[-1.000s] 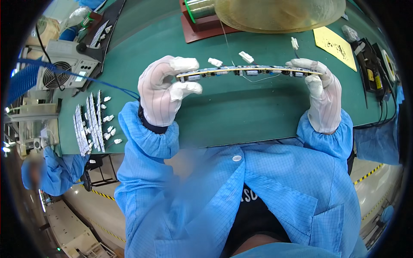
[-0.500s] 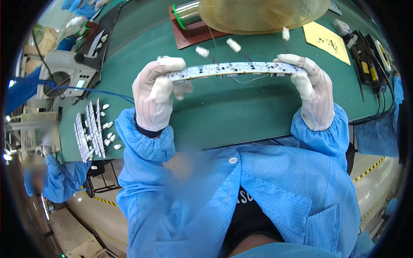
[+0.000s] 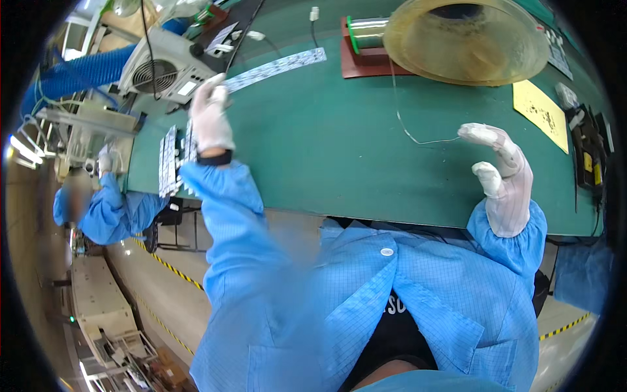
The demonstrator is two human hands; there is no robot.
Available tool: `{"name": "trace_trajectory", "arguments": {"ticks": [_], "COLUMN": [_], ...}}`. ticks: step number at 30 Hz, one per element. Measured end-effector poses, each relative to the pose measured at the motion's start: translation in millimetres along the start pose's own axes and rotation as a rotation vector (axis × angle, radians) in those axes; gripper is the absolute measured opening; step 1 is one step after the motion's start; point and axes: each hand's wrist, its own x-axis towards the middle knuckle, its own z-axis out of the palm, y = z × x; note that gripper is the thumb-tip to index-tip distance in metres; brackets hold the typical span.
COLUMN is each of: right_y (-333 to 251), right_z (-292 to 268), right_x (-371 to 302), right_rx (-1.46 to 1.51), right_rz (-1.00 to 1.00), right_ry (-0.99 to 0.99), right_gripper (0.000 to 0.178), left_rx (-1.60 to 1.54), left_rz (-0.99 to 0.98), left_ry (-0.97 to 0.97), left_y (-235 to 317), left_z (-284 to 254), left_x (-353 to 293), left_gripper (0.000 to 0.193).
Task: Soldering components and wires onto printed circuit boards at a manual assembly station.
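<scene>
My left hand (image 3: 213,119), in a white striped glove, is at the far left with its fingers closed at the near end of a long, slightly curved white circuit board strip (image 3: 277,68). Wired white connectors (image 3: 257,36) trail off the strip's far side. To the right, my gloved right hand (image 3: 511,183) hovers over the green mat, thumb and fingers apart and nothing between them. A thin solder wire (image 3: 418,140) runs down from the solder spool (image 3: 369,34), its loose end by my right fingertips.
More circuit board strips (image 3: 168,163) lie at the left table edge, partly behind my left arm. A grey machine with a fan (image 3: 157,68) stands beyond them. At the back right are a translucent amber hood (image 3: 464,52), a yellow sponge sheet (image 3: 541,114) and a black tool holder (image 3: 588,150). A co-worker (image 3: 114,209) sits at far left.
The strip went from between both hands to the far left with my left hand. My right hand let go of it and opened. The view has shifted left.
</scene>
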Motion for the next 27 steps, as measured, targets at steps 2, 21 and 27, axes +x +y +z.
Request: {"name": "trace_trajectory", "arguments": {"ticks": [2,21,27], "right_y": [-6,-8,4], "right_z": [1,3,5], "right_x": [0,-3,-4], "right_rx": [0.010,0.001,0.008], "right_rz": [0.029,0.160,0.034], "right_ry": [-0.013,-0.019,-0.012], "right_gripper": [0.032,0.026,0.024], "left_rx": [0.895,1.189,0.253], "left_rz": [0.157,-0.253,0.241], "left_ry": [-0.026,0.127,0.224], "left_y": [-28,-16,62], "left_z": [4,-96,-74], "left_x": [6,-35,-49], "left_gripper": [0.041,0.031,0.021]}}
